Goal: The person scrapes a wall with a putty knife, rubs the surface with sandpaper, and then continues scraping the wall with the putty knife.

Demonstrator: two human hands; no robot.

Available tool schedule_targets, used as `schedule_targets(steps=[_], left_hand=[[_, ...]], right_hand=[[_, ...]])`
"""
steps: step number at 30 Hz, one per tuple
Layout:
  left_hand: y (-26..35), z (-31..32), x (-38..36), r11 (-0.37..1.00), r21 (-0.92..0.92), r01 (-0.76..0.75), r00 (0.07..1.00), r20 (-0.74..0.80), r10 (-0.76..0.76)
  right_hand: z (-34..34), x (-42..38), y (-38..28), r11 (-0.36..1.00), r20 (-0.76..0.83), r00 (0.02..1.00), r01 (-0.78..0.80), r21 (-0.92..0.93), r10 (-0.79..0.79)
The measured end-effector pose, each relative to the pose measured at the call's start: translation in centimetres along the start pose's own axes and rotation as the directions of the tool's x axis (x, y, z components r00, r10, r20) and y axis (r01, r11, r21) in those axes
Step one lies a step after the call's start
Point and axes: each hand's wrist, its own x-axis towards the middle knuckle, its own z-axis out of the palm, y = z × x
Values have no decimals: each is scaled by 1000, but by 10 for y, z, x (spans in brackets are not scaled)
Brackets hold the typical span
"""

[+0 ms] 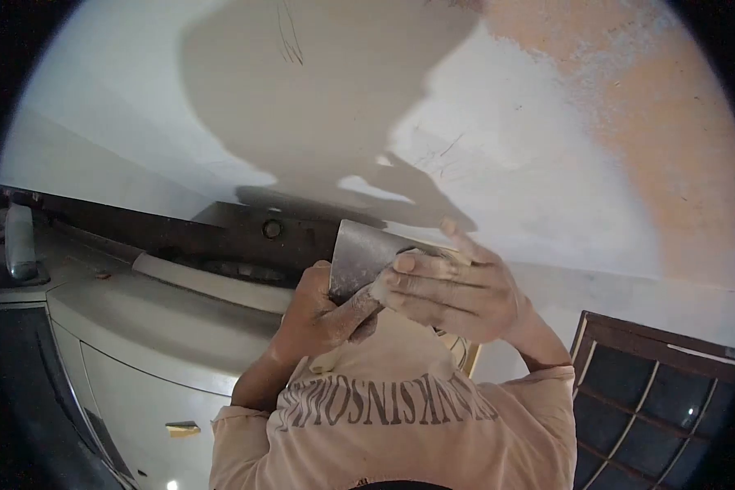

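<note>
Just in front of my chest, my left hand (322, 314) is closed on a flat grey metal putty scraper blade (366, 251), with the thumb reaching across toward my other hand. The blade is smeared with pale residue. My right hand (457, 290) lies at the blade's right side, its fingers straight and pointing left, the thumb raised apart. Whitish putty or dust coats both hands, thickest where the right fingertips meet the left thumb. Whatever lies behind the right fingers is hidden.
Ahead rises a wall (531, 155), partly whitish and partly orange, with my shadow on it. To the left stands a pale, curved-front cabinet-like piece (155, 343) with a dark recess behind it. A dark-framed paned panel (661, 392) is at the lower right.
</note>
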Motion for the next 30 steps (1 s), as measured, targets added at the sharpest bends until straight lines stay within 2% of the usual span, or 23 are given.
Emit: schedule_targets(steps=[3, 6, 7, 10, 11, 13, 15, 16, 19, 22, 23, 25, 29, 30], left_hand=[[-1, 0, -1, 1000, 3, 2, 1000, 12, -2], [4, 1, 2, 999, -4, 36, 999, 9, -36], [4, 1, 2, 998, -10, 59, 998, 4, -59], [-4, -2, -1, 987, 101, -129, 991, 56, 123], [-4, -2, -2, 995, 65, -75, 997, 39, 72], [0, -3, 0, 1000, -14, 19, 1000, 12, -19], [-1, -7, -2, 999, 39, 14, 1000, 20, -15], [-4, -8, -5, 998, 56, 17, 1000, 16, -18], [-7, -12, -2, 997, 0, 83, 996, 21, -83], [-8, -6, 1, 999, -34, 33, 998, 46, -31], [-8, -6, 1, 999, -27, 28, 999, 37, -27], [-7, -5, 2, 1000, -11, 22, 1000, 20, -21], [-3, -5, 2, 993, -104, 53, 998, 40, -50], [-2, -6, 2, 991, -118, 68, 997, 48, -62]], right_hand=[[-1, 1, 8, 988, -163, 977, -145, -54, 135], [8, -5, 8, 999, -160, 987, -23, -39, 17], [10, -6, 4, 990, -129, 991, -54, -127, 38], [11, -2, 4, 929, -46, 994, -111, -353, 101], [9, 3, 4, 909, -19, 990, -133, -395, 137], [-5, 8, 20, 953, -161, 946, -295, -72, 281], [1, -3, 17, 820, -352, 754, -423, 386, 555], [3, -7, 14, 684, -364, 621, -412, 603, 694], [14, 4, 4, 721, -465, 616, -258, 643, 636], [18, 9, -2, 680, -367, 678, -270, 682, 637], [17, 8, -2, 703, -334, 720, -294, 647, 608], [18, 5, -3, 689, -302, 718, -330, 645, 627], [20, 4, -2, 697, -289, 716, -371, 614, 636], [22, 4, -1, 675, -299, 690, -368, 640, 660]])
